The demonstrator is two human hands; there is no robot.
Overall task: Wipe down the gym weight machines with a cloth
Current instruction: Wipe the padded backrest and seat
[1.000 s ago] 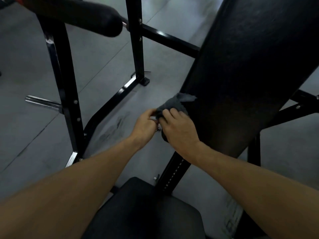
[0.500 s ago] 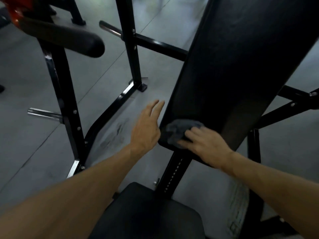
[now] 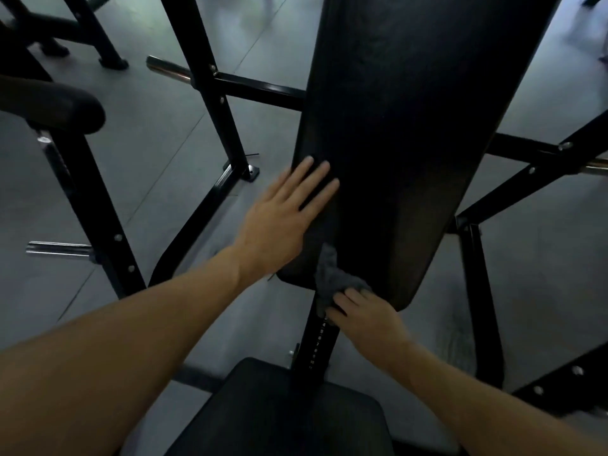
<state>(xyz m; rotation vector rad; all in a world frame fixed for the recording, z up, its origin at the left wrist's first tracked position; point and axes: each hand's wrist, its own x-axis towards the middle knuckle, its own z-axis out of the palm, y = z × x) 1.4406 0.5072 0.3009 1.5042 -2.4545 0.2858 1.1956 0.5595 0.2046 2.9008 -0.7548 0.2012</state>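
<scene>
Fingers (image 3: 345, 299) grip one cloth (image 3: 332, 283) — one backrest (image 3: 411, 143).

text: none legible | support post (image 3: 318, 340): small white markings, unreadable

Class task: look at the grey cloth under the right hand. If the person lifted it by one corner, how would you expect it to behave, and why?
The cloth is bunched in soft folds under the right hand, so it would probably hang limp. It looks thin and small, likely light. Pushed along the back pad, it would probably crumple.
</scene>
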